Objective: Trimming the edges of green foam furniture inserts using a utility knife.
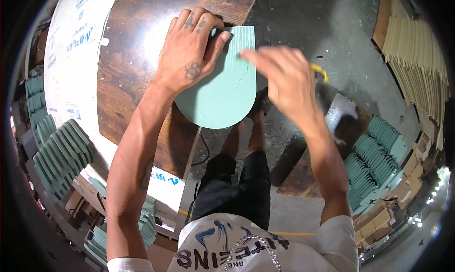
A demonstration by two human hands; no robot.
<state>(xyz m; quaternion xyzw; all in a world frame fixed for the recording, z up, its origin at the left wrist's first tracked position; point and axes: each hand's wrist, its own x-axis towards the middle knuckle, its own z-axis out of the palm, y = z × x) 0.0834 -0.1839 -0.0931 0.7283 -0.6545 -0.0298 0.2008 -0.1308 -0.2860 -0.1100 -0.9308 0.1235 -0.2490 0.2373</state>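
The left hand (192, 54) presses flat on a pale green rounded foam panel (222, 89) that overhangs the edge of the dark wooden table (125, 73), fingers spread and thumb on it, while the blurred right hand (279, 75) hovers above it, loosely open and holding nothing

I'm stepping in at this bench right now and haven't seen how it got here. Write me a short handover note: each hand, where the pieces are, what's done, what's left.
Left hand: pressed flat on the green panel, pinning its square end to the wooden tabletop.
Right hand: raised over the panel's right edge, blurred, holding nothing that shows.
Panel: its rounded end hangs out past the tabletop's edge, toward the person.
Stock: stacked green panels at left and at right; cream panels at far right.
Done: one panel laid out and held down.
Left: cannot tell from this view what has been done to this panel; both stacks stand apart from it.
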